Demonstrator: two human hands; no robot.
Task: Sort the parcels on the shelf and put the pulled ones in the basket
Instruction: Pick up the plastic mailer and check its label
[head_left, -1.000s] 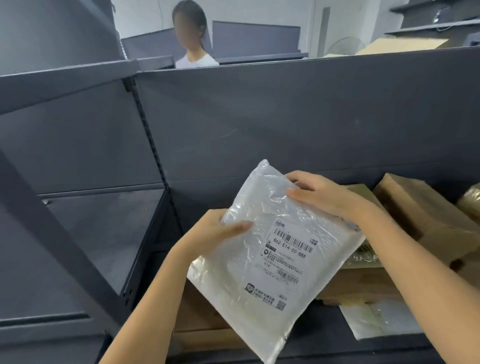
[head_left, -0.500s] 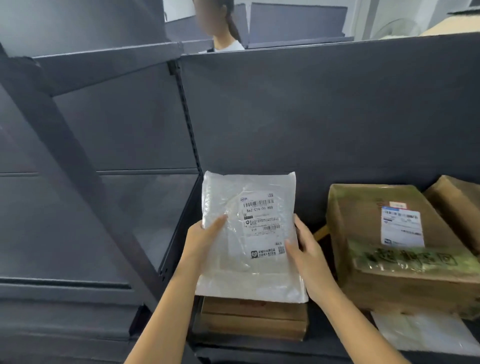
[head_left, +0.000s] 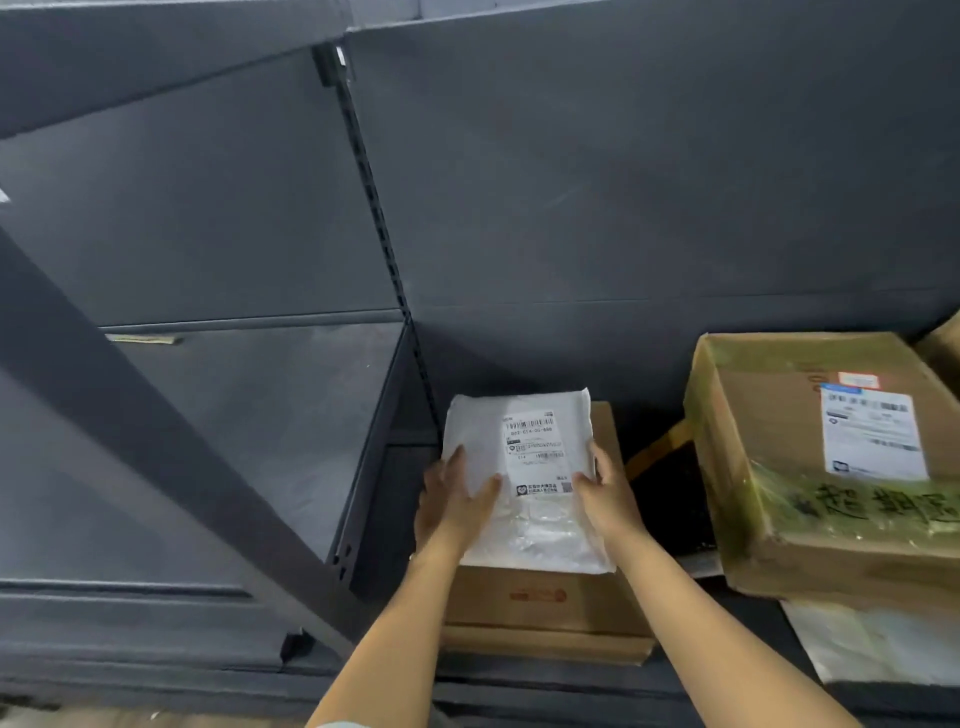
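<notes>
Two hands, our left (head_left: 453, 506) and right (head_left: 609, 498), still clamp the mailer (head_left: 524, 478), now lowered flat onto the box (head_left: 545, 603) on the shelf (head_left: 571, 680), so we judge it sorted, not pulled.

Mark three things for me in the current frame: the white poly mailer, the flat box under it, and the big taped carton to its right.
white poly mailer (head_left: 530, 447): head view, on its shipping label.
flat box (head_left: 540, 597): head view, front face.
taped carton (head_left: 769, 415): head view, bare cardboard top.
</notes>
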